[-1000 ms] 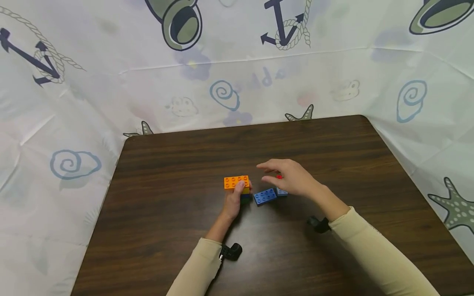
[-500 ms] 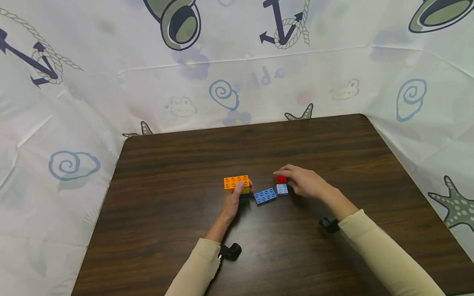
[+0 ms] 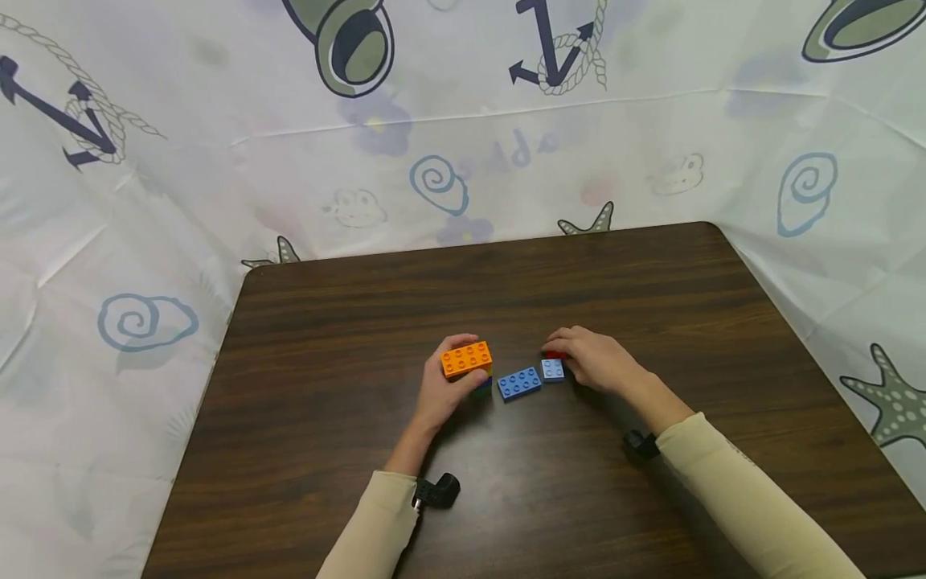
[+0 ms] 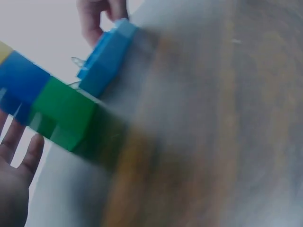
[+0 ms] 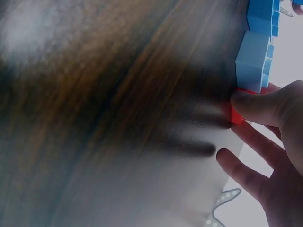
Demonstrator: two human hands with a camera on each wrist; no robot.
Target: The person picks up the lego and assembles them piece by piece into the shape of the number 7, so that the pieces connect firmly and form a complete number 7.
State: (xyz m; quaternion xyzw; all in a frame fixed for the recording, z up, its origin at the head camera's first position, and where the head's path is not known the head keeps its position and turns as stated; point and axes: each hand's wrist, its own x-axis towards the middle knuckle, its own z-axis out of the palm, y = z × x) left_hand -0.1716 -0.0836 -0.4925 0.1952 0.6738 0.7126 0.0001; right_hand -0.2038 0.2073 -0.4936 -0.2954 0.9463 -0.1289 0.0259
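Observation:
My left hand [image 3: 436, 392] grips a stack of toy building bricks, its thumb along the near side and its fingers round the far side. On top is an orange eight-stud brick [image 3: 466, 359]; below it come yellow, a dark blue brick [image 4: 22, 75] and a green brick [image 4: 64, 112] at the bottom. My right hand [image 3: 602, 362] pinches a small red brick [image 5: 236, 113] between thumb and fingers, covering most of it. Right beside the red one sits a light blue four-stud brick [image 3: 553, 371]. Between the hands, a blue eight-stud brick [image 3: 518, 384] lies at a slant.
The dark wood-grain table [image 3: 333, 322] carries all the bricks. Behind and around it hangs a pale printed cloth [image 3: 506, 177] with anchors and starfish. Each wrist wears a small black camera, the left camera [image 3: 438, 490] close over the tabletop.
My right hand has moved right and closed on the red brick, uncovering the light blue one. My left hand has shifted its hold to the stack's left side, and the stack has turned slightly.

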